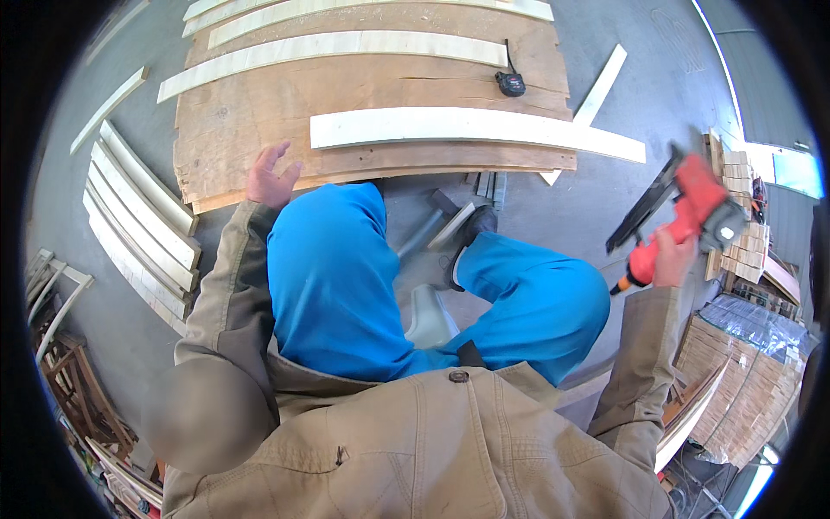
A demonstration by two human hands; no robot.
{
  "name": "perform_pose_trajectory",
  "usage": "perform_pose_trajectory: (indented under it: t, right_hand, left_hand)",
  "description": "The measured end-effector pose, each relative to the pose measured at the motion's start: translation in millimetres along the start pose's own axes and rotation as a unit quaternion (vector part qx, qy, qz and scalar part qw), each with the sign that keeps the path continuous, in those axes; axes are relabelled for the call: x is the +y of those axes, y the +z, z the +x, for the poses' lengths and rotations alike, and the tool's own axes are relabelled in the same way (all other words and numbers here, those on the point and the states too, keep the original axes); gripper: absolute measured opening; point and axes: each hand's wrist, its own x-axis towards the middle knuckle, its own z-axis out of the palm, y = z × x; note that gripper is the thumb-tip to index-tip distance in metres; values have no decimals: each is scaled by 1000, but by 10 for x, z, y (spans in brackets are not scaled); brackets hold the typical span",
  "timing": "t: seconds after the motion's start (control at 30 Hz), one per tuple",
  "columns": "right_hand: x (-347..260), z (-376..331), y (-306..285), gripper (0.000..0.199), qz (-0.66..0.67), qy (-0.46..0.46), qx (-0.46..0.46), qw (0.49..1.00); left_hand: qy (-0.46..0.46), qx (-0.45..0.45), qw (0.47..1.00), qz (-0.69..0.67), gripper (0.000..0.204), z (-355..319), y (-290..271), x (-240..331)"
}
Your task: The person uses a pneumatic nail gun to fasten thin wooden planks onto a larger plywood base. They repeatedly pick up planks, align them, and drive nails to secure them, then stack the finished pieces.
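Note:
My right hand (674,258) grips a red and black nail gun (699,195) by its handle, held up off to the right of the plywood work surface; the tool is slightly blurred. My left hand (275,176) hovers at or just over the near left edge of the plywood (259,112). Its fingers are apart and hold nothing; whether it touches the board I cannot tell. A pale wooden slat (467,128) lies along the near edge of the plywood, its right end sticking out past the side. Behind it a black tape measure (510,83) rests near another slat (337,45).
Several long slats (138,216) lie on the floor at the left. A single slat (603,86) slants across the floor right of the plywood. Stacked wood blocks (745,208) and a plastic-wrapped bundle (735,372) stand at the right. My blue-trousered legs (337,277) are below the near edge.

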Motion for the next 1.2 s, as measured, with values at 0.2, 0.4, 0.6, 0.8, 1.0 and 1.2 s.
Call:
perform_pose_trajectory:
  t: [0.2,0.4,0.6,0.8,1.0,1.2]
  right_hand:
    - [-1054,478,-567,19,439,15,-48,897]
    - [-1580,291,256,21,348,66,-140,925]
    - [-1924,-123,1609,17,188,71,-328,923]
    - [-2264,-476,2595,20,196,86,-445,870]
    - [-2530,-612,3114,20,147,38,-497,854]
    - [-2769,-669,3427,18,122,6,-514,849]
  left_hand:
    - [-7,31,999,-37,46,-43,-249,255]
    - [44,-30,994,98,47,-52,-276,277]
    - [64,-93,983,146,47,225,-98,241]
    - [148,-142,964,168,41,408,170,21]
    - [178,-112,967,147,41,366,310,-180]
    - [107,-149,971,155,50,288,341,-168]
